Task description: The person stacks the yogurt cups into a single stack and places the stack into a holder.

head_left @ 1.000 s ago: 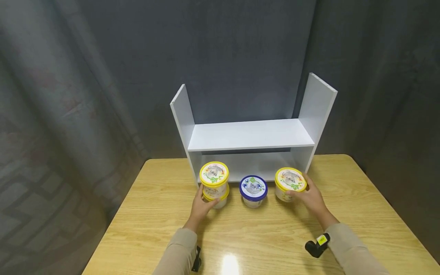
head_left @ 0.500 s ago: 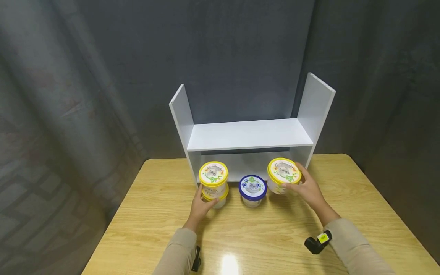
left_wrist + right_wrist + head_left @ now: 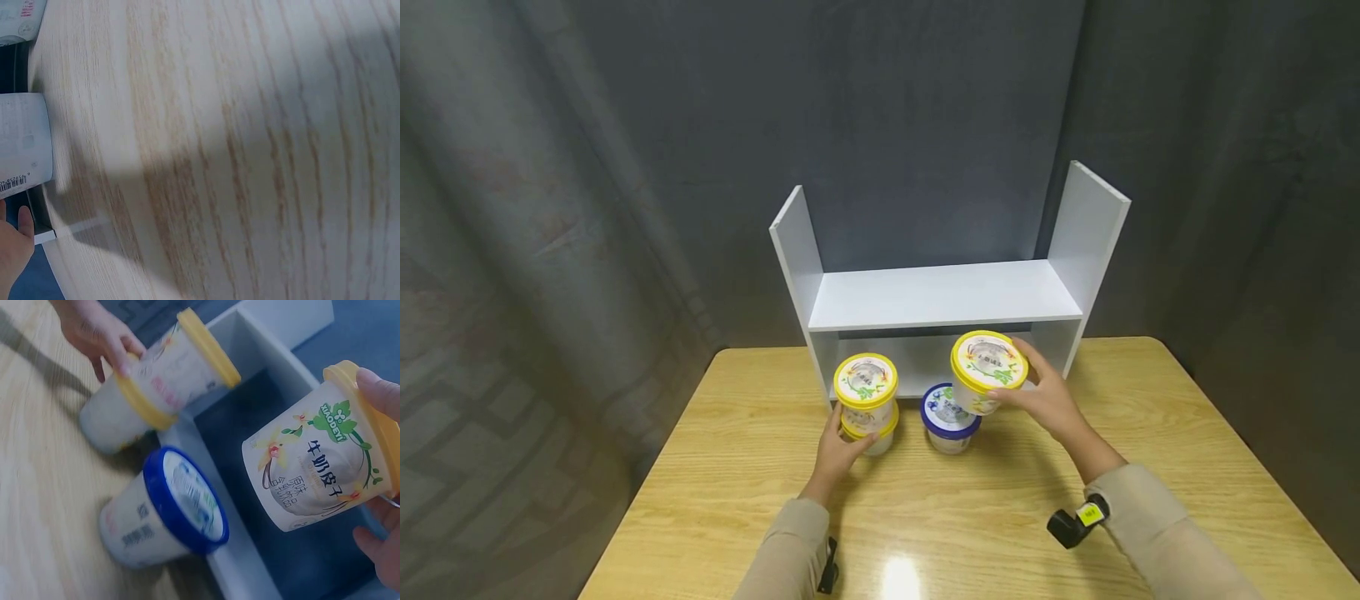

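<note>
In the head view my right hand (image 3: 1051, 407) grips a yellow-lidded tub (image 3: 988, 362) by its side and holds it above the table. Below and partly behind it stands a blue-lidded tub (image 3: 946, 425) on the table. To the left, one yellow-lidded tub (image 3: 867, 381) is stacked on another yellow-lidded tub (image 3: 887, 432). My left hand (image 3: 835, 458) holds this stack with thumb and fingers around the base of the upper tub. The right wrist view shows vanilla flowers printed on the raised tub (image 3: 312, 456).
A white two-level shelf (image 3: 943, 296) with upright side panels stands right behind the tubs. The wooden table (image 3: 970, 533) stretches out in front and to both sides. Dark curtains (image 3: 940, 125) hang behind it.
My right hand has lifted its yellow-lidded tub off the table and carried it left, until it partly covers the blue-lidded tub. My left hand stays at the stack.
</note>
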`<state>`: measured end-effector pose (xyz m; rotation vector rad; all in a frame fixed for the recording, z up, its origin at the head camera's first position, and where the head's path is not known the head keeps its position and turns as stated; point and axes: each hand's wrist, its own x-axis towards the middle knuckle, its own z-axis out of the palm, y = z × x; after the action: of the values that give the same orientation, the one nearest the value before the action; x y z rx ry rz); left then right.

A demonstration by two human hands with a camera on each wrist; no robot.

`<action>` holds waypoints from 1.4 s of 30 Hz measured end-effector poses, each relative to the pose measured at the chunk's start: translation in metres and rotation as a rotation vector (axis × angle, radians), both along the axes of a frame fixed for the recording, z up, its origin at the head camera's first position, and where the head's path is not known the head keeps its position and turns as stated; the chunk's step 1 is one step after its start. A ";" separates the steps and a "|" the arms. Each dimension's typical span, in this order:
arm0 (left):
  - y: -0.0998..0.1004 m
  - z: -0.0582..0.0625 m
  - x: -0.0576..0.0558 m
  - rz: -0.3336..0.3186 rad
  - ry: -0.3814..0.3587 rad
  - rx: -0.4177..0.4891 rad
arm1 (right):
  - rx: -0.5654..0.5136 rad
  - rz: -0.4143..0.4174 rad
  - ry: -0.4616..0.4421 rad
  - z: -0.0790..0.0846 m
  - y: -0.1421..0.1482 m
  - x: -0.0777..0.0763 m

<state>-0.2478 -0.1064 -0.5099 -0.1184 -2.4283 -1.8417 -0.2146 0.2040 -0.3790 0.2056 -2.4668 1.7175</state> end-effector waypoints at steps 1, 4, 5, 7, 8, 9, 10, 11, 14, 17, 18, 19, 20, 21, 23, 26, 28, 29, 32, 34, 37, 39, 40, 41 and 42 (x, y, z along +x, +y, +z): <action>0.000 0.000 0.000 -0.002 -0.004 0.005 | -0.005 0.011 0.008 0.002 -0.003 -0.001; -0.001 0.000 -0.001 -0.005 -0.003 0.017 | -0.009 0.036 0.023 0.006 -0.011 -0.005; -0.001 0.000 -0.001 -0.006 -0.001 0.019 | -0.004 0.041 0.025 0.008 -0.014 -0.006; -0.001 0.001 0.000 -0.003 0.000 0.021 | -0.003 0.052 0.024 0.011 -0.019 -0.008; -0.001 0.001 0.000 -0.001 -0.002 0.022 | -0.004 0.058 0.024 0.012 -0.022 -0.009; 0.000 0.001 0.000 0.000 -0.003 0.023 | -0.006 0.062 0.024 0.013 -0.025 -0.010; 0.000 0.001 0.000 0.001 -0.004 0.024 | -0.003 0.065 0.024 0.015 -0.028 -0.011; 0.000 0.001 0.000 0.000 -0.002 0.024 | -0.006 0.070 0.027 0.016 -0.031 -0.012; 0.000 0.002 0.000 -0.005 0.008 0.031 | -0.022 0.094 0.039 0.019 -0.041 -0.016; 0.000 0.002 -0.001 -0.007 0.015 0.033 | -0.018 0.112 0.042 0.021 -0.050 -0.021; 0.000 0.002 -0.001 -0.007 0.016 0.033 | -0.016 0.117 0.042 0.022 -0.054 -0.022; 0.000 0.002 -0.001 -0.007 0.017 0.031 | -0.011 0.118 0.040 0.023 -0.057 -0.024; 0.000 0.002 -0.001 -0.008 0.016 0.029 | -0.003 0.121 0.037 0.025 -0.060 -0.025; 0.000 0.002 -0.001 -0.010 0.016 0.029 | -0.001 0.126 0.036 0.026 -0.064 -0.026; -0.001 0.002 -0.001 -0.013 0.020 0.029 | 0.008 0.129 0.035 0.030 -0.071 -0.028; -0.001 0.001 -0.002 -0.010 0.021 0.031 | 0.008 0.142 0.031 0.034 -0.082 -0.031; -0.002 0.000 -0.003 -0.007 0.021 0.031 | 0.008 0.149 0.029 0.036 -0.088 -0.032; -0.002 0.000 -0.002 -0.006 0.020 0.031 | 0.008 0.152 0.024 0.037 -0.091 -0.033; -0.002 0.005 0.000 -0.015 0.013 0.049 | 0.014 0.158 0.015 0.039 -0.100 -0.036; -0.001 0.013 0.004 -0.029 0.012 0.059 | 0.019 0.163 0.011 0.040 -0.106 -0.037; 0.000 0.025 0.011 -0.043 0.005 0.073 | 0.027 0.180 0.019 0.040 -0.115 -0.041; -0.001 0.026 0.011 -0.046 0.010 0.068 | 0.032 0.192 0.023 0.040 -0.120 -0.043; -0.001 0.022 0.009 -0.045 0.014 0.067 | 0.037 0.199 0.026 0.040 -0.123 -0.044; -0.002 0.018 0.007 -0.044 0.016 0.067 | 0.043 0.203 0.026 0.040 -0.125 -0.045; -0.003 0.014 0.005 -0.043 0.019 0.065 | 0.051 0.204 0.024 0.040 -0.127 -0.045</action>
<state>-0.2424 -0.1097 -0.4963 -0.1841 -2.3688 -1.9258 -0.2600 0.0767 -0.3394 0.4959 -2.5503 1.7142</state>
